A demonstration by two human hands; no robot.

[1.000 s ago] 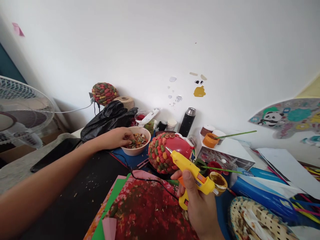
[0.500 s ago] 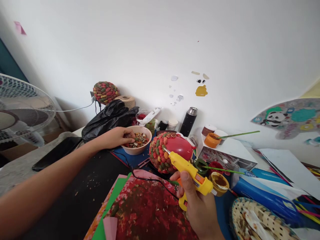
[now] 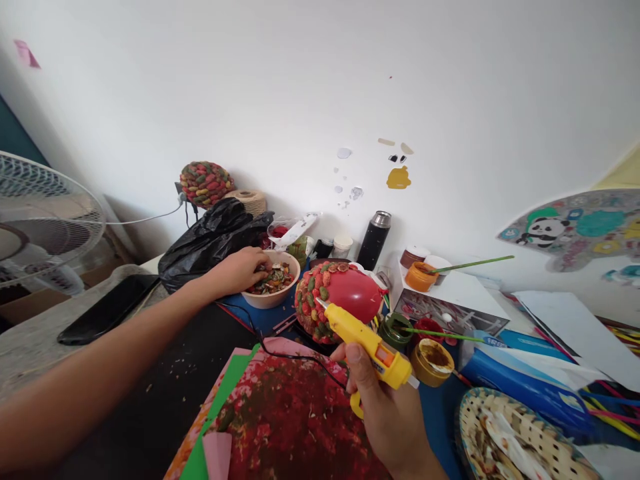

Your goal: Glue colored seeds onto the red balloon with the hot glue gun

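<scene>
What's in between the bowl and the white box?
In the head view, the red balloon, partly covered with coloured pieces, sits between the bowl and the white box. The black flask stands behind the balloon.

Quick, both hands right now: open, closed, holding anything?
Left hand: fingers in the bowl of small pieces; can't tell if gripping any.
Right hand: closed around the yellow glue gun.

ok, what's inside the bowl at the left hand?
The bowl holds small, multicoloured shell-like pieces. The left hand covers some at the left edge; the bowl's bottom is hidden beneath them.
</scene>
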